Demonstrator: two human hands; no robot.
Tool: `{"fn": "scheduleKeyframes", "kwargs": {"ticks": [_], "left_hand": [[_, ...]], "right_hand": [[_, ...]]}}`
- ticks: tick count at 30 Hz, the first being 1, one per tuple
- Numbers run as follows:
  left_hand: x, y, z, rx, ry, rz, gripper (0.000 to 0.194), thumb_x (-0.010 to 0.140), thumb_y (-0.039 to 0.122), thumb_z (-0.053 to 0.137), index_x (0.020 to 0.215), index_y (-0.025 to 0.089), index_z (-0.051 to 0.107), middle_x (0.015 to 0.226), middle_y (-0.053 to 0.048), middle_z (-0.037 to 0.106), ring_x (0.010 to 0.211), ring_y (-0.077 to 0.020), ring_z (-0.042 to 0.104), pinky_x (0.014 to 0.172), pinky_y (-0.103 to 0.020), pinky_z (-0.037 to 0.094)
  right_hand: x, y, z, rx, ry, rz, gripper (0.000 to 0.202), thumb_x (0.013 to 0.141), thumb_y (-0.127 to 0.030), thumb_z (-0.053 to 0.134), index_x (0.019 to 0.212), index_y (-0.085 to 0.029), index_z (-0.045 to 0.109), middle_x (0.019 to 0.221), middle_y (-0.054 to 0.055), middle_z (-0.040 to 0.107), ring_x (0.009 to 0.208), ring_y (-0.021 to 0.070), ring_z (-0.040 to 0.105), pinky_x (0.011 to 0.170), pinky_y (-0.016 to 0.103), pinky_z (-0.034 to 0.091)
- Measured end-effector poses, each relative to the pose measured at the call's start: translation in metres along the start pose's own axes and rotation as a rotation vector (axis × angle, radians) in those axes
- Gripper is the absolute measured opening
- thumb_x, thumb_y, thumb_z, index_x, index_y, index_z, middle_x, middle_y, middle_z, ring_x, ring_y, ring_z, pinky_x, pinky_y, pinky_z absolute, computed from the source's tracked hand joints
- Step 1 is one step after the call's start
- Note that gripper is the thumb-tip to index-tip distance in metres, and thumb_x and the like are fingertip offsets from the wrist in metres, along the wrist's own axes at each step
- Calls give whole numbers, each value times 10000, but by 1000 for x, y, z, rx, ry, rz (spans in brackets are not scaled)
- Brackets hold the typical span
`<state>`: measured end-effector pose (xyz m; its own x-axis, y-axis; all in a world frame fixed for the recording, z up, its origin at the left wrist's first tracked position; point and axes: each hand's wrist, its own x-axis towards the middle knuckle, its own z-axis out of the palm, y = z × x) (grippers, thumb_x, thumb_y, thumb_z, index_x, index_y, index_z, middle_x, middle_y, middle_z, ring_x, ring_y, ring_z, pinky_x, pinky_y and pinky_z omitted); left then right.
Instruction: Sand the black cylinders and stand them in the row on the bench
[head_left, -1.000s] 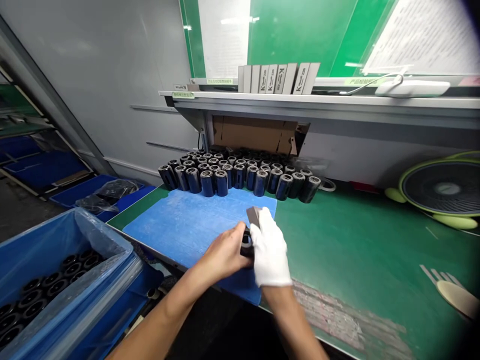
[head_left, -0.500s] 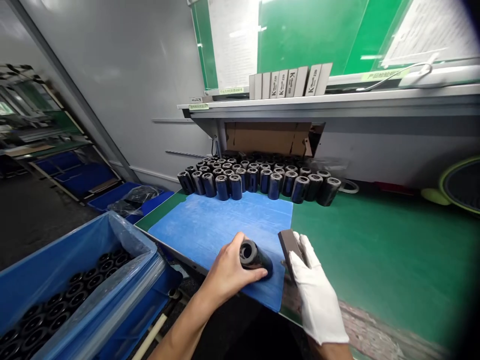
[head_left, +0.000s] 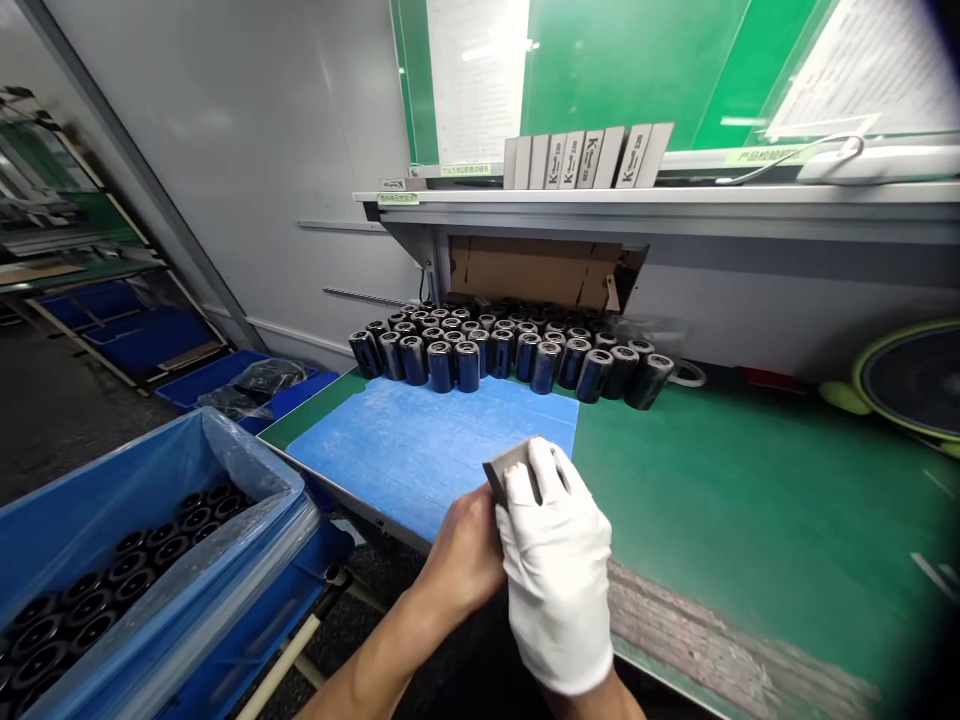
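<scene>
My bare left hand is closed at the front edge of the blue mat. The black metal cylinder it grips is hidden behind the hands now. Over it lies my right hand, in a white glove, its fingers bent around a flat grey-brown sanding block. The block is tilted, and its end sticks out beyond the gloved fingertips, just above my left hand. Whether the block touches the cylinder cannot be seen. Behind the mat, several rows of glossy black cylinders stand upright on the green bench.
A blue crate lined with clear plastic holds more black cylinders at the left. Above the bench, a shelf carries a row of grey blocks marked 220. A round fan-like object stands at the right.
My right hand has moved left with the sanding block and turned over, back of the glove up, onto the cylinder in my left hand. The cylinder has gone out of sight.
</scene>
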<state>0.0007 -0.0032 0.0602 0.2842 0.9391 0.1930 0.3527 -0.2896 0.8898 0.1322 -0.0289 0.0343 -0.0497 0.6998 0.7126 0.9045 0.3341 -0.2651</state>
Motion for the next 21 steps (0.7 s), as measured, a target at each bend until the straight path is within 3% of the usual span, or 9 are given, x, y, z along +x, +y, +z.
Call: {"fn": "scheduleKeyframes", "kwargs": {"ticks": [5, 10, 13, 16, 18, 21], "left_hand": [[2, -1, 1, 17, 0, -33, 251, 728, 125, 682, 953, 212, 614, 820, -3, 712, 732, -184, 651, 635, -236, 462], [3, -5, 1, -72, 5, 30, 206, 780, 141, 668, 974, 205, 637, 872, -28, 718, 805, -213, 663, 759, -279, 502], [4, -13, -2, -121, 28, -65, 326, 730, 214, 790, 1008, 200, 620, 886, -17, 708, 819, -207, 662, 731, -267, 505], [6, -24, 5, -237, 55, -57, 432, 713, 288, 852, 1065, 193, 619, 1044, -47, 720, 940, -221, 676, 848, -299, 523], [7, -31, 15, -317, 91, -61, 464, 726, 320, 856, 1100, 193, 611, 1125, -65, 718, 986, -227, 682, 908, -330, 523], [8, -37, 29, -350, 161, -87, 484, 736, 304, 851, 1132, 196, 594, 1228, -85, 697, 1060, -233, 676, 955, -347, 512]], "right_hand": [[-10, 13, 15, 19, 140, -12, 400, 1010, -274, 461, 1397, -187, 510, 1401, 192, 547, 1252, 335, 573, 918, 503, 590], [-13, 16, 21, 238, 54, -7, 425, 1023, -306, 485, 1445, -254, 505, 1555, 116, 427, 1430, 306, 410, 1118, 525, 459], [-32, 27, 16, 407, 56, 262, 495, 1034, -366, 486, 1523, -323, 418, 1599, 72, 371, 1427, 288, 420, 1168, 564, 386], [-44, 39, -3, 518, 120, 568, 579, 1003, -470, 521, 1551, -346, 379, 1604, 39, 366, 1453, 279, 382, 1233, 554, 277], [-39, 43, -17, 501, 187, 650, 640, 972, -530, 536, 1555, -311, 386, 1597, 36, 378, 1465, 274, 357, 1256, 515, 241], [-25, 40, -28, 438, 189, 735, 709, 934, -592, 547, 1545, -257, 415, 1586, 52, 392, 1455, 288, 366, 1256, 497, 249]]}}
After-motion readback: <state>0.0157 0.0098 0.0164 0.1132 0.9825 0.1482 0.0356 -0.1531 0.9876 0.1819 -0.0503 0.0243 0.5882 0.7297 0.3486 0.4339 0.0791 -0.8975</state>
